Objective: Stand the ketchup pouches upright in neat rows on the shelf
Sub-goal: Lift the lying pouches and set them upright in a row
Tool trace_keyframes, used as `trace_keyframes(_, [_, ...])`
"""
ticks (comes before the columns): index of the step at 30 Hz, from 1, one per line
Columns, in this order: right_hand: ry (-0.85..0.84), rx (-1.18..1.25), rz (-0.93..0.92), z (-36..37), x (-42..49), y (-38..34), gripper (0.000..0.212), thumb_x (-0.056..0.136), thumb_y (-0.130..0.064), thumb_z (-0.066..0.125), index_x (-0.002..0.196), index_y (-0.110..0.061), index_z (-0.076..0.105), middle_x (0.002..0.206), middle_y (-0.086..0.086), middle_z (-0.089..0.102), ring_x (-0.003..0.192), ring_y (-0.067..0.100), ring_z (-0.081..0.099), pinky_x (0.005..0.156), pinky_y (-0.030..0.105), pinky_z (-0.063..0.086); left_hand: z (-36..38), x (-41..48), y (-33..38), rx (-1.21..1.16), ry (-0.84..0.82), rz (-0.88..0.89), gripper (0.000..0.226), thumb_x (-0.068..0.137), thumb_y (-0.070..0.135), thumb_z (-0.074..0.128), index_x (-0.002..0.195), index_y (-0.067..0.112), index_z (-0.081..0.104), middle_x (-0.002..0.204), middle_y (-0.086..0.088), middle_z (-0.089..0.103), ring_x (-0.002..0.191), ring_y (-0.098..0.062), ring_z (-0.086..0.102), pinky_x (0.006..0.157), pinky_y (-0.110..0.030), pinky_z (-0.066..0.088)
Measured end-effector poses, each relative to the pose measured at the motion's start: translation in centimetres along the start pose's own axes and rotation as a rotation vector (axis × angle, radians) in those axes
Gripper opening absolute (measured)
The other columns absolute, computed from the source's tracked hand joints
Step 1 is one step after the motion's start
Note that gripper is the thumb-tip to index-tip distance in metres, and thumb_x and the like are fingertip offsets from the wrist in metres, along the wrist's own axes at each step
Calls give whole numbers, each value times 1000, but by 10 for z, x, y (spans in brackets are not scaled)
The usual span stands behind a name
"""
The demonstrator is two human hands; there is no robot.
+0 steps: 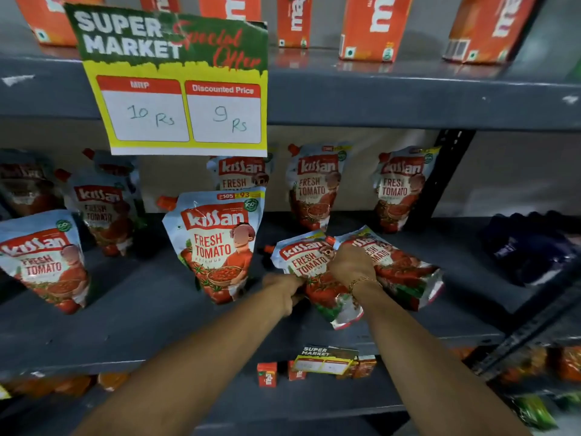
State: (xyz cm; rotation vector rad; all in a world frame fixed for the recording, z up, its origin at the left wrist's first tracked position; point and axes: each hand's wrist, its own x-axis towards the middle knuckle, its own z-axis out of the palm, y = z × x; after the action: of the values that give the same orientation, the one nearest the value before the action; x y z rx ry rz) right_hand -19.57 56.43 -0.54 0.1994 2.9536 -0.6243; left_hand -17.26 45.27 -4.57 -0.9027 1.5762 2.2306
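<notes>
Several red-and-white ketchup pouches stand on the grey middle shelf (132, 316). One upright pouch (217, 243) stands at the front centre, another (44, 262) at the front left, and others line the back wall (314, 184). Two pouches lie tilted on the shelf at centre right. My left hand (284, 287) grips the lower edge of the left lying pouch (306, 259). My right hand (350, 262) is closed over the top of the right lying pouch (405, 275), and it wears a thin bracelet.
A yellow-green price card (182, 89) hangs from the upper shelf edge. Orange juice cartons (371, 26) stand on the shelf above. A dark blue pack (528, 247) lies at the far right of the middle shelf. Small cartons (267, 374) and a second card sit on the shelf below.
</notes>
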Motion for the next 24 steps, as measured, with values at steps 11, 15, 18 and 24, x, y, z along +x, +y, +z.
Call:
trace_keyframes(11, [640, 561, -94, 14, -12, -2, 25, 95, -18, 48, 99, 2, 63, 96, 21, 69, 89, 34, 63, 72, 33, 44, -5, -26, 38, 354, 151, 733, 17, 84, 6, 65, 100, 5, 68, 103, -8, 73, 95, -19, 67, 88, -34, 55])
trace_keyframes(15, [394, 537, -38, 52, -11, 9, 19, 94, -14, 47, 93, 1, 59, 95, 22, 68, 91, 33, 63, 67, 25, 37, -20, -15, 21, 489, 318, 624, 25, 85, 8, 62, 110, 5, 64, 111, -12, 70, 107, -29, 64, 88, -34, 49])
trace_keyframes(18, [351, 581, -84, 49, -12, 12, 15, 92, -7, 48, 97, -1, 61, 94, 15, 69, 85, 24, 63, 64, 16, 42, -18, -2, 11, 343, 371, 515, 29, 83, 9, 63, 112, 4, 59, 114, -14, 68, 108, -32, 63, 92, -38, 51])
trace_keyframes(24, [183, 423, -222, 27, 1, 36, 20, 84, 0, 51, 101, -1, 63, 105, 16, 69, 99, 28, 63, 84, 30, 48, 44, -9, -27, 114, 120, 27, 40, 89, 25, 52, 127, 11, 53, 124, -9, 61, 99, -25, 58, 55, -26, 46])
